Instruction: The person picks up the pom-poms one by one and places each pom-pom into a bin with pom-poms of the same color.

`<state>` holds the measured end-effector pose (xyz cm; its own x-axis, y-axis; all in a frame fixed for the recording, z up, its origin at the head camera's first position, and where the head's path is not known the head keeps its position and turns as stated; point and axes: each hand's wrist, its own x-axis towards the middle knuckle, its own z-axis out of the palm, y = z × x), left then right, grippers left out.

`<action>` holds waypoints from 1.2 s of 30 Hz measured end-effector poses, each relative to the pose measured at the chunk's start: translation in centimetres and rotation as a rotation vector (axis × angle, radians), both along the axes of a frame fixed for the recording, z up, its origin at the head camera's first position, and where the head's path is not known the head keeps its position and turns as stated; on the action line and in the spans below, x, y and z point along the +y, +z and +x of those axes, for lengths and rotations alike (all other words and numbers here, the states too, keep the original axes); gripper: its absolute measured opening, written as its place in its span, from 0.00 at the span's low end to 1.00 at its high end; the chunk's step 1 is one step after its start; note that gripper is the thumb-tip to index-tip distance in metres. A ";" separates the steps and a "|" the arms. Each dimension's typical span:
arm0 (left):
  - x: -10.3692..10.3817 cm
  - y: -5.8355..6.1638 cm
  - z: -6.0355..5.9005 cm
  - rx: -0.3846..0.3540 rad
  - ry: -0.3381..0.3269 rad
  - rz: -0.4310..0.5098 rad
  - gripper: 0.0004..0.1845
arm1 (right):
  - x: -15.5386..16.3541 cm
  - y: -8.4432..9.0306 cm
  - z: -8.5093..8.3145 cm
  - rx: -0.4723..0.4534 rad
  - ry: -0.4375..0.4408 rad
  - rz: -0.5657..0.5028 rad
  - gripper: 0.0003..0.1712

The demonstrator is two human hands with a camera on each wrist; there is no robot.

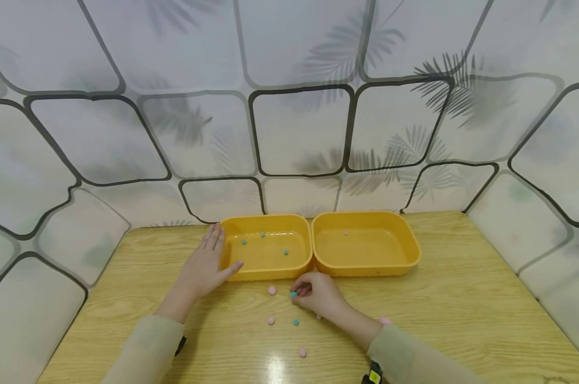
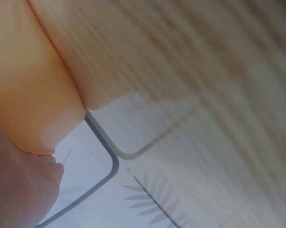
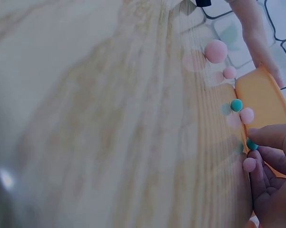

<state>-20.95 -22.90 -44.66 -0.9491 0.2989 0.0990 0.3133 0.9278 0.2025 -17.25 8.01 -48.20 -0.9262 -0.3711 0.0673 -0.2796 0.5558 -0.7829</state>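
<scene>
Mostly unsorted: our right hand [image 1: 318, 293] pinches a teal ball [image 1: 293, 294] just before the left tray [image 1: 265, 272]; left hand [image 1: 205, 266] spread against its side. Three teal inside, several balls left on the desk [image 1: 462, 320].

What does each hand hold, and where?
The right hand pinches a teal bead at its fingers' tips. The left hand holds nothing, resting flat against the left tray.

the right hand [image 1: 318, 294] pinches a teal ball [image 1: 293, 294] just below the left tray [image 1: 266, 273]; the tray's front wall blocks straight ahead. loose pink balls [image 1: 272, 290] lie left and behind; bare table [image 1: 462, 309] lies right.
</scene>
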 end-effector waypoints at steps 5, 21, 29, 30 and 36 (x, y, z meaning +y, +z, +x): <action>-0.1 -0.1 0.0 -0.003 0.002 -0.003 0.54 | 0.0 0.0 0.0 -0.007 0.003 -0.011 0.06; 0.0 -0.1 -0.2 0.000 -0.005 -0.003 0.55 | 0.3 1.1 0.8 -0.017 0.025 -0.114 0.06; 0.0 -0.1 -0.2 -0.002 -0.005 0.001 0.55 | -0.1 3.0 1.4 0.019 0.078 -0.194 0.06; 0.0 -0.1 -0.2 -0.003 -0.004 0.002 0.55 | -0.2 3.3 1.5 0.015 0.082 -0.204 0.06; -0.1 -0.1 -0.2 -0.011 0.001 0.006 0.55 | -0.5 4.7 0.8 0.025 0.078 -0.247 0.06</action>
